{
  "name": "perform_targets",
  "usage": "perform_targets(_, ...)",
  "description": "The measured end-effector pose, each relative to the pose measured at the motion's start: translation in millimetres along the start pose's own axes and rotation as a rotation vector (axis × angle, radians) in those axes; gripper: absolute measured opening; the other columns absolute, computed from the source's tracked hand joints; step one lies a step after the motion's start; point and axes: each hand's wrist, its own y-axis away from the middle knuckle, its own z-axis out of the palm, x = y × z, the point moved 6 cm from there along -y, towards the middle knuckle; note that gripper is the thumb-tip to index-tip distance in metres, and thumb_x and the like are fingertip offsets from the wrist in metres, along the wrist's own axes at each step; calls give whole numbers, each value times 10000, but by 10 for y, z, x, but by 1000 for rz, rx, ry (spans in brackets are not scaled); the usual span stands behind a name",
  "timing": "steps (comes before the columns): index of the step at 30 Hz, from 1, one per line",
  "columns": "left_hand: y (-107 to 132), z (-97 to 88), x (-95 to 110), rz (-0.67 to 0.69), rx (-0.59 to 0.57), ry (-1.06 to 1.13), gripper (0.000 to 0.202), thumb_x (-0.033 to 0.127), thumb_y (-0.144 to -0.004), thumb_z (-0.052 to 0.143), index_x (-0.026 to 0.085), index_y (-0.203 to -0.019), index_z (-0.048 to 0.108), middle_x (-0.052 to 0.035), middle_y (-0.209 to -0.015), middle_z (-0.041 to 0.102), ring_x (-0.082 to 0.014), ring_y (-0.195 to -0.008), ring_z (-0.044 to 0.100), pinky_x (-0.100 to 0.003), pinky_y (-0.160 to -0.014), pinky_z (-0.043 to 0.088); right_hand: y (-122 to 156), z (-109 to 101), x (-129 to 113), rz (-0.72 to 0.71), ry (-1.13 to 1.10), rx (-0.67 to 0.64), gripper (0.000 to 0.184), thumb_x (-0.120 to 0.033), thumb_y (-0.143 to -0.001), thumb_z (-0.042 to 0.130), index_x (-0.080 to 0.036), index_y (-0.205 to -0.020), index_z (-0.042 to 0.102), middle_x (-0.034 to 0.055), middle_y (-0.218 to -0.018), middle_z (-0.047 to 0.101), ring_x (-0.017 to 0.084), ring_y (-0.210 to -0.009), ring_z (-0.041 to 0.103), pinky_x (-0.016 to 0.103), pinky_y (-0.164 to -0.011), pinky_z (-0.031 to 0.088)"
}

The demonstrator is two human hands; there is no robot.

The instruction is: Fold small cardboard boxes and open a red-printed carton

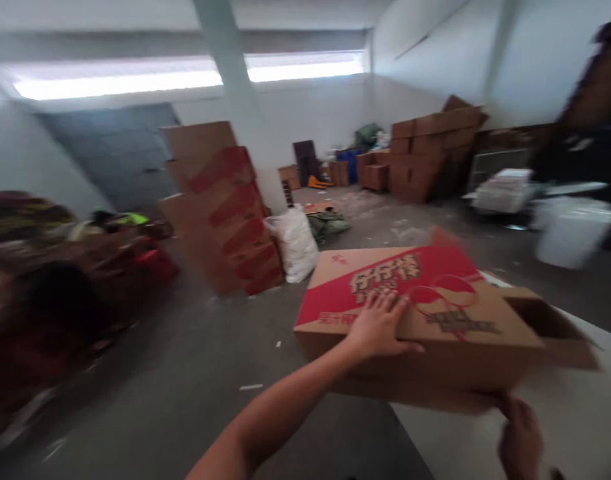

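Note:
A red and tan printed cardboard box (478, 320) is tilted over a pale table (570, 413), with an end flap standing open at its right. My left hand (383, 327) lies on the printed face, fingers spread and pressing flat. At the lower right edge of the box, my right hand (521, 433) is closed on the cardboard; it is blurred and its fingertips are hidden under the box.
Stacked red and tan cartons (235, 220) stand on the floor to the left, beside a white sack (294, 243). Brown boxes (420, 160) are piled along the back wall. A white bin (575, 230) stands at the right. Blurred piles (150, 260) fill the far left.

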Motion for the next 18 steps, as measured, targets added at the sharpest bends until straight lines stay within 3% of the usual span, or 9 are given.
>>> perform_targets(2,-74,-6,-50,-14,3,-48,1058,794,-746,586,172,-1556,313,-200,-1644,323,-354,-1543,246,-552,-1276,147,-48,-414,204,58,27,82,512,-700,-875,543,-207,-863,680,87,-898,708,246,-798,640,428,-682,536)
perform_targets(3,-107,-5,-65,-13,1,-68,1043,780,-755,591,175,-1557,311,-192,-1647,320,-346,-1543,251,-550,-1277,157,-58,-512,278,88,7,90,573,-755,-821,551,-196,-784,669,73,-797,689,250,-748,624,415,-652,516)
perform_targets(6,-167,-15,-84,0,4,-103,1006,757,-776,591,177,-1553,320,-176,-1656,309,-333,-1545,249,-547,-1278,166,-105,-498,403,173,-129,60,620,-813,-663,638,-203,-586,559,9,-584,583,203,-634,548,345,-627,439)
perform_targets(9,-184,-40,-86,-4,-3,-117,983,738,-783,599,176,-1546,334,-174,-1659,302,-335,-1551,233,-556,-1277,165,-148,-418,361,176,-59,47,670,-851,-682,578,-198,-539,535,6,-508,546,182,-578,512,323,-619,385)
perform_targets(12,-189,-67,-79,-9,-22,-119,989,745,-776,600,173,-1541,344,-179,-1659,300,-339,-1552,227,-552,-1277,171,-107,-339,89,-63,303,-96,687,-787,-850,438,-177,-656,688,85,-659,695,237,-677,606,382,-754,397)
perform_targets(15,-191,-34,-34,-2,-30,-122,997,770,-780,566,166,-1541,348,-179,-1655,310,-344,-1547,239,-534,-1279,175,101,-147,-182,-405,645,-284,426,-561,-919,565,-196,-787,741,106,-837,753,281,-873,651,433,-920,345)
perform_targets(18,-210,63,9,-46,41,-163,1044,820,-792,474,116,-1549,328,-204,-1631,349,-363,-1532,268,-515,-1265,219,300,11,-279,-544,773,-245,209,-343,-938,599,-190,-862,719,94,-864,741,270,-895,627,410,-924,326)
